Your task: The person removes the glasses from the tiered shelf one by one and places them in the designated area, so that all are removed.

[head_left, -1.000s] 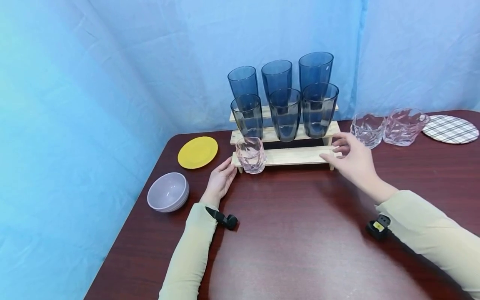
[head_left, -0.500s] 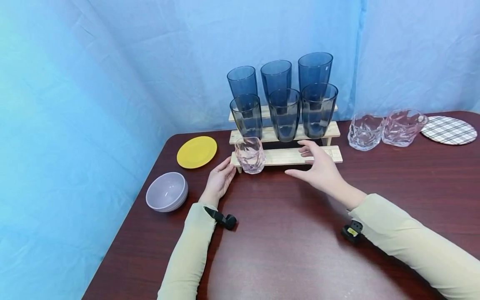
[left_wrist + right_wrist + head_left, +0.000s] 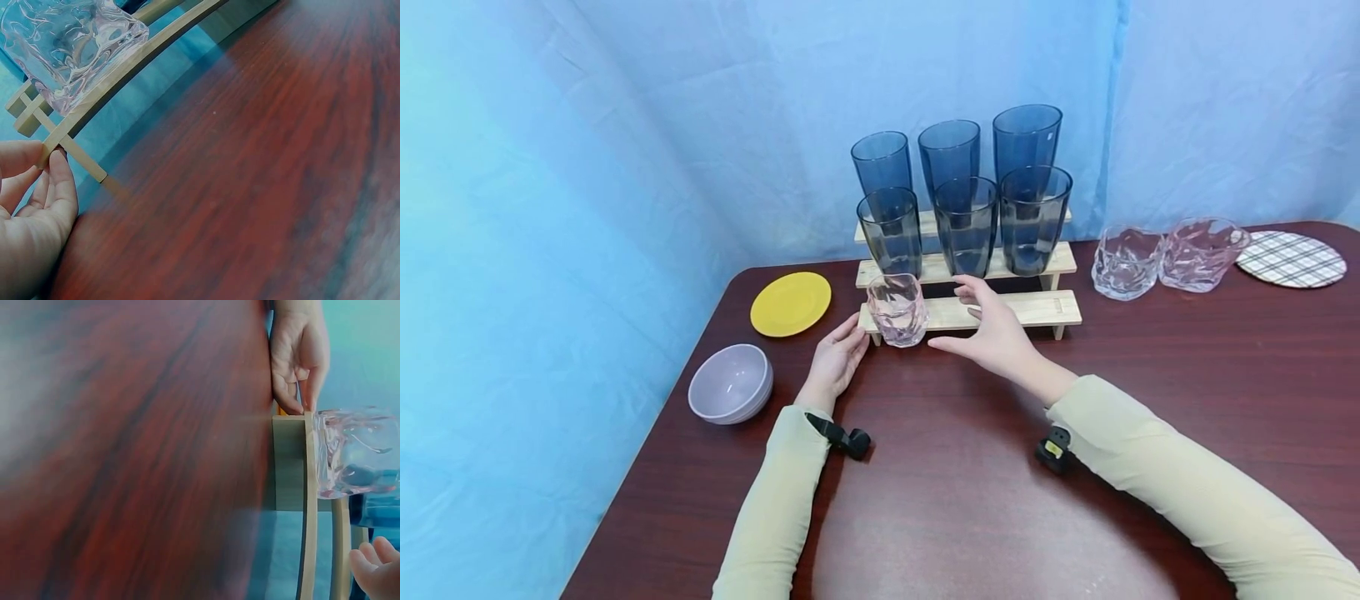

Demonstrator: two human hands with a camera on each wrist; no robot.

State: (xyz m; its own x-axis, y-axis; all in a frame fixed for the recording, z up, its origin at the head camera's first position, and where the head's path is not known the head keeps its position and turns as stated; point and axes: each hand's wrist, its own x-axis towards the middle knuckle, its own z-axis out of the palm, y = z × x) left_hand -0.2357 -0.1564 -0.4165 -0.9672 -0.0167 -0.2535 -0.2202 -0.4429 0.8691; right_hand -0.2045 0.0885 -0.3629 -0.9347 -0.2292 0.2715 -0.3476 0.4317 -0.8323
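A three-step wooden rack (image 3: 1037, 310) stands at the back of the table. My left hand (image 3: 838, 360) pinches the left end of its lowest step, thumb above and fingers below, as the left wrist view shows. On that step, close to the held end, sits a clear pinkish glass tumbler (image 3: 898, 312) with a wavy surface. My right hand (image 3: 996, 337) is just right of the tumbler, thumb and fingers spread apart with nothing between them. Several tall blue glasses (image 3: 967, 225) fill the two upper steps.
Two more wavy tumblers, a clear one (image 3: 1123, 265) and a pinkish one (image 3: 1201, 258), stand right of the rack by a checked plate (image 3: 1291, 260). On the left lie a yellow plate (image 3: 791, 304) and a lilac bowl (image 3: 730, 385). A blue curtain (image 3: 715, 125) hangs behind.
My right hand has left the right end of the lowest step and moved left, near the tumbler, with its fingers spread wider. The left hand stays at the rack's end.
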